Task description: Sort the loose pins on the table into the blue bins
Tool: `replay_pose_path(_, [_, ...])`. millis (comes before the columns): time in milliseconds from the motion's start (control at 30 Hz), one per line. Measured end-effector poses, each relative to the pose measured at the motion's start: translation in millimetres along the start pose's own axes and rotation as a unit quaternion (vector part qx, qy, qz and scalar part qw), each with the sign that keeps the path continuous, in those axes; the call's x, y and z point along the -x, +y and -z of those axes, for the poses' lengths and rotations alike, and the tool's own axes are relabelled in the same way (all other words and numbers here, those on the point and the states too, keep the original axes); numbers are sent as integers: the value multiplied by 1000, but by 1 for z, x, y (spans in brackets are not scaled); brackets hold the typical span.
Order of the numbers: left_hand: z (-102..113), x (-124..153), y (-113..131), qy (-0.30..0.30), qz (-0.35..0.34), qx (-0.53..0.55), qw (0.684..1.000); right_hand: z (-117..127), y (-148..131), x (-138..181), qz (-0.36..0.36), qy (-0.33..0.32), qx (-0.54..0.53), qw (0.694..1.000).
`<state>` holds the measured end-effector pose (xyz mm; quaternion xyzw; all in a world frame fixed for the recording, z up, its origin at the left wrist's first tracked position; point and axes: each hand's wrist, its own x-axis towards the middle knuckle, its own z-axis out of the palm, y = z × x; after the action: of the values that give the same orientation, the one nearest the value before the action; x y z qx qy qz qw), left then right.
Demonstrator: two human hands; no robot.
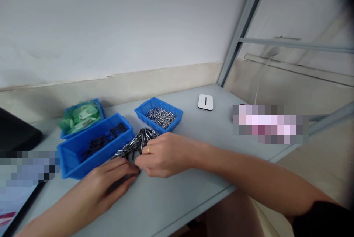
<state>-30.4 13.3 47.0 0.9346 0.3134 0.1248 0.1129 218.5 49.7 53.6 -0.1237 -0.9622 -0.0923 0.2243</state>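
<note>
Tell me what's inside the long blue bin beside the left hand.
The long blue bin holds a loose heap of slender black pieces, probably screws or rivets. Only the top layer shows; whatever lies beneath it, and part of the bin's floor, is covered.

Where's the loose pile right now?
In the head view, just left of centre, the pile lies between the long bin and the right hand.
</note>
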Motion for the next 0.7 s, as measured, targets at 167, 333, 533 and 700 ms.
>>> replay_pose_path(167, [-1, 0, 0, -4, 7, 9, 1000, 5, -1, -2, -23, -98, -25, 995])
replay_pose_path(333, [1, 0, 3, -5, 4, 15, 1000, 5, -1, -2, -29, -116, -22, 993])
replay_pose_path(533, [2, -1, 3, 18, -23, -19, 999, 5, -1, -3, -29, -125, -26, 991])
replay_pose_path(700, [4, -3, 0, 73, -111, -146, 980, 7, -1, -4, -32, -131, -24, 990])
